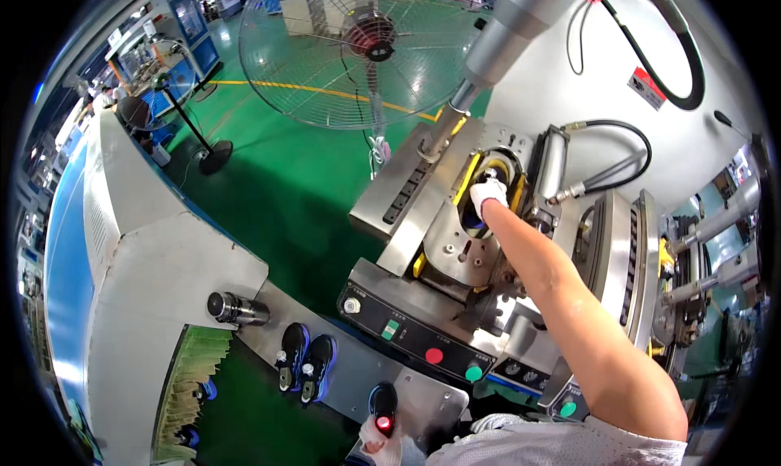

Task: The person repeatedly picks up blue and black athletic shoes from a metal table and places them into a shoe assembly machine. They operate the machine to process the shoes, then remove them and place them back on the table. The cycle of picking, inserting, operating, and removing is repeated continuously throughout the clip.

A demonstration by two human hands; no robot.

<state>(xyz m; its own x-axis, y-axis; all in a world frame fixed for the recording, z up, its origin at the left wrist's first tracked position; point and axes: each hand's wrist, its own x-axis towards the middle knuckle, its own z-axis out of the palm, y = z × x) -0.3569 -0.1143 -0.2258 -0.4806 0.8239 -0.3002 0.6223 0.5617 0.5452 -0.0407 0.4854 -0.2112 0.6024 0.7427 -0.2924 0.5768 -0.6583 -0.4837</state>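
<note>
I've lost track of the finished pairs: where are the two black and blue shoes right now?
In the head view, the black and blue shoes sit lower left of centre on the grey metal ledge, between the steel cylinder and the left hand.

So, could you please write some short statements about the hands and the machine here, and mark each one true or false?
1. The right hand wears a white glove and reaches into the yellow-rimmed opening of the machine. True.
2. The left hand rests on the green floor. False: its grip is around a black handle with a red light at the lower edge.
3. Two dark shoes lie on the metal shelf beside the control panel. True.
4. The standing fan lies flat on the floor. False: it stands upright on its pole.
5. The control panel shows only green buttons. False: it also has a red one.
</note>
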